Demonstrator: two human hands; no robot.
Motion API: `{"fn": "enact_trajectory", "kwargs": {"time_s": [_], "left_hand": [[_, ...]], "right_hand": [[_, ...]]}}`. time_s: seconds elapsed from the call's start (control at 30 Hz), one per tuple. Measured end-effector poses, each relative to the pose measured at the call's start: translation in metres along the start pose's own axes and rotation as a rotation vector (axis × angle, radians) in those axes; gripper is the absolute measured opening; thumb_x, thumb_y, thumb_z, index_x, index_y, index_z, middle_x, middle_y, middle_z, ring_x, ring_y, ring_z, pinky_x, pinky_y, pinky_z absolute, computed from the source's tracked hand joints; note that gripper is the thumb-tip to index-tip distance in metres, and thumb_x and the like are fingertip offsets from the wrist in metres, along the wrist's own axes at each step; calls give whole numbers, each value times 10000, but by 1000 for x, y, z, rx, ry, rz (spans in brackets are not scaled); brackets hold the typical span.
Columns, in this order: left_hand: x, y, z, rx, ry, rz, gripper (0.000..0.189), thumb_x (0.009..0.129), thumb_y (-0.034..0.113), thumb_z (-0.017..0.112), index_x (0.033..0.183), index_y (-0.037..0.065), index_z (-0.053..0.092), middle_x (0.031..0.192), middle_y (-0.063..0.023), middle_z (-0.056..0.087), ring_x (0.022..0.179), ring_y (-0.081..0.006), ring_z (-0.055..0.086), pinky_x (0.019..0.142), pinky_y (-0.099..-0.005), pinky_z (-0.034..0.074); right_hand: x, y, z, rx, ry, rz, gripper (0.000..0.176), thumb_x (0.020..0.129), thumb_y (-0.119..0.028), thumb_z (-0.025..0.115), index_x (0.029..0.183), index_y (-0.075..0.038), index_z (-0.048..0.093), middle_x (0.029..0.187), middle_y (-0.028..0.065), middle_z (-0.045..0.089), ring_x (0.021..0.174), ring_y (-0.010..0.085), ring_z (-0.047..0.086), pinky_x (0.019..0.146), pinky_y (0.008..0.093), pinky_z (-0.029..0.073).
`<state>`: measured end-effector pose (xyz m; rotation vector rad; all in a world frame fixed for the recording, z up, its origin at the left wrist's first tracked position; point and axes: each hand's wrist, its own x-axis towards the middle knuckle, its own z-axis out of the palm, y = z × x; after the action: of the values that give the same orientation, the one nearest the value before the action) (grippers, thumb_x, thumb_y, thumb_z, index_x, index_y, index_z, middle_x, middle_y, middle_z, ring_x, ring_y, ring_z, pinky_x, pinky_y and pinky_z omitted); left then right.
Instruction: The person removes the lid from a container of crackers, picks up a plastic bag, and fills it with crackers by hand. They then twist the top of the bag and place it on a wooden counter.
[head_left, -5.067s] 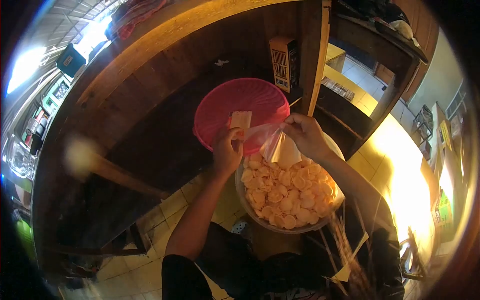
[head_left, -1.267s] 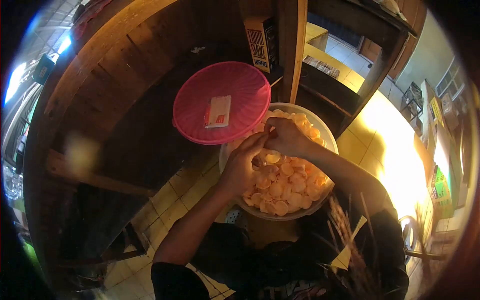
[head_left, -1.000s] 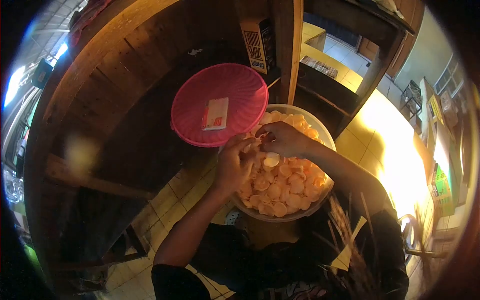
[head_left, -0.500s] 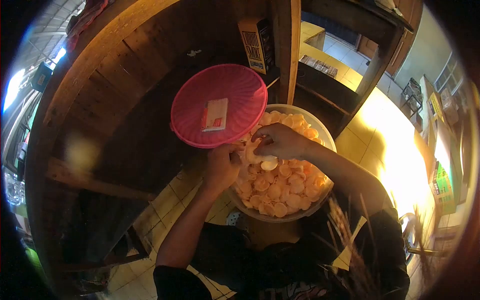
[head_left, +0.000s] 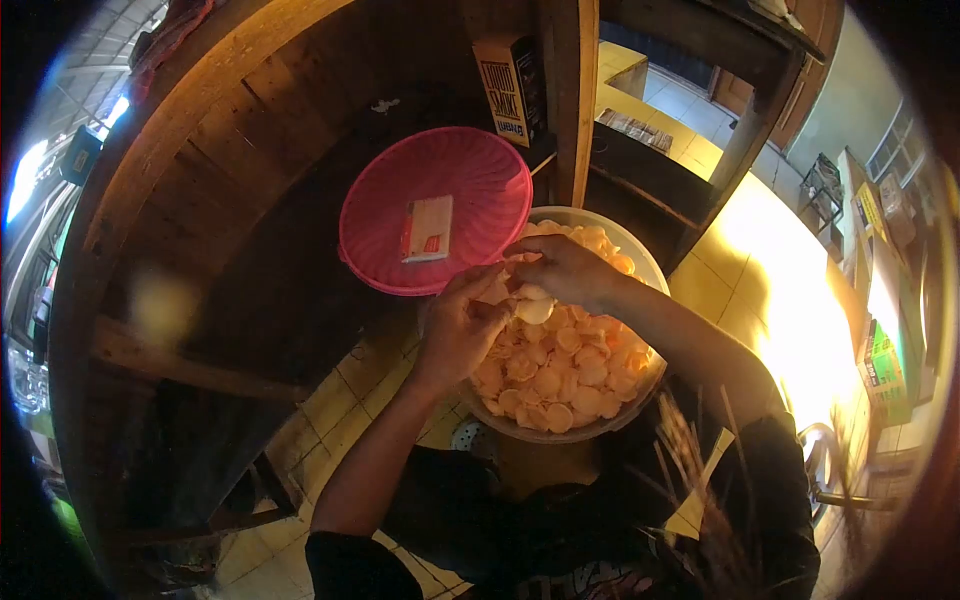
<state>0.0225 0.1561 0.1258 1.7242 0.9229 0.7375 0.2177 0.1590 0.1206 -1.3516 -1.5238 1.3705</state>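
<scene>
A wide pale tub [head_left: 650, 262] full of round, thin, pale-orange crackers [head_left: 560, 375] stands in front of me. Over its left part my two hands meet, fingertips close together. My right hand [head_left: 565, 272] is closed, palm down, around a few crackers; a paler one [head_left: 535, 306] shows below its fingers. Thumb and fingers of my left hand [head_left: 465, 325] pinch at the same spot; what they grip is mostly hidden, perhaps a thin clear bag. Left of the tub lies a pink ribbed lid [head_left: 375, 225], with a white packet bearing a red label [head_left: 428, 230] on it.
Behind the lid, a "Liquid Smoke" box [head_left: 505, 92] stands by a wooden post [head_left: 577, 120]. A dark wooden bench [head_left: 270, 210] curves along the left. Yellow floor tiles [head_left: 735, 275] lie to the right, and straw-like bristles [head_left: 690, 460] rise near my right arm.
My left hand has moved up and right, against my right hand. My right hand has shifted slightly left, its fingers now lower among the crackers at the left hand.
</scene>
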Motion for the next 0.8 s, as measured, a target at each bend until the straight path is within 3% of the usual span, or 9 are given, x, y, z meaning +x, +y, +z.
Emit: {"fn": "enact_trajectory", "kwargs": {"time_s": [0.1, 0.17, 0.3, 0.37, 0.5, 0.57, 0.6, 0.67, 0.8], "left_hand": [[2, -5, -1, -143, -62, -194, 520, 885, 119, 655, 1347, -16, 458, 1169, -104, 592, 897, -109, 611, 792, -260, 504], [3, -2, -1, -121, -78, -183, 529, 874, 127, 674, 1338, -19, 464, 1158, -96, 594, 898, -108, 601, 796, -261, 502], [4, -12, -1, -134, -67, -159, 522, 837, 115, 716, 1287, -41, 503, 1134, -73, 593, 906, -102, 570, 802, -258, 495], [4, -11, -2, -139, -45, -195, 493, 829, 101, 721, 1258, -46, 528, 1130, -70, 596, 913, -101, 567, 806, -259, 496], [3, -5, -1, -230, 6, -118, 386, 825, 80, 715, 1164, -62, 596, 1058, -68, 628, 896, -113, 581, 823, -261, 498], [3, -7, -2, -305, 38, -147, 365, 826, 75, 708, 1150, -58, 605, 1011, -66, 639, 874, -115, 589, 821, -259, 498], [3, -7, -3, -376, 70, -172, 345, 827, 70, 701, 1137, -54, 614, 964, -65, 651, 853, -117, 597, 818, -256, 497], [4, -6, -5, -405, 77, -145, 316, 829, 57, 682, 1120, -49, 620, 938, -65, 654, 836, -121, 601, 809, -257, 495], [2, -3, -4, -416, 48, -116, 224, 834, 13, 616, 1051, -38, 641, 892, -62, 655, 819, -117, 602, 774, -259, 484]], "right_hand": [[-2, -10, -1, 221, 3, 170, 417, 885, -171, 575, 1273, -24, 530, 1074, 103, 623, 968, 185, 612, 757, 314, 513], [2, -4, -1, 593, -54, 281, 483, 903, -158, 550, 1352, -14, 446, 1122, 106, 582, 979, 185, 597, 844, 307, 502], [0, 1, -2, 661, -166, 226, 556, 906, -98, 537, 1412, 12, 335, 1234, 151, 536, 1072, 196, 574, 920, 334, 497], [-1, 5, -3, 553, -301, 149, 614, 882, -15, 547, 1426, 46, 270, 1343, 203, 457, 1148, 217, 549, 979, 361, 480], [-9, -12, 2, 460, -251, 169, 672, 858, 35, 565, 1446, 21, 242, 1321, 222, 496, 1160, 239, 556, 973, 360, 488], [-11, -15, 5, 74, -142, 58, 641, 853, -28, 633, 1413, 17, 326, 1183, 214, 595, 1057, 234, 616, 894, 341, 529], [-9, -13, 4, 74, -141, 56, 641, 853, -28, 633, 1413, 17, 326, 1183, 214, 595, 1057, 234, 616, 894, 341, 529], [-5, -4, 6, -101, -102, -201, 507, 841, -125, 691, 1288, 27, 505, 1049, 184, 659, 969, 210, 646, 801, 329, 550], [-4, 0, 6, -383, -78, -204, 357, 826, -197, 720, 1073, 45, 633, 964, 151, 677, 855, 193, 667, 710, 307, 543]]}}
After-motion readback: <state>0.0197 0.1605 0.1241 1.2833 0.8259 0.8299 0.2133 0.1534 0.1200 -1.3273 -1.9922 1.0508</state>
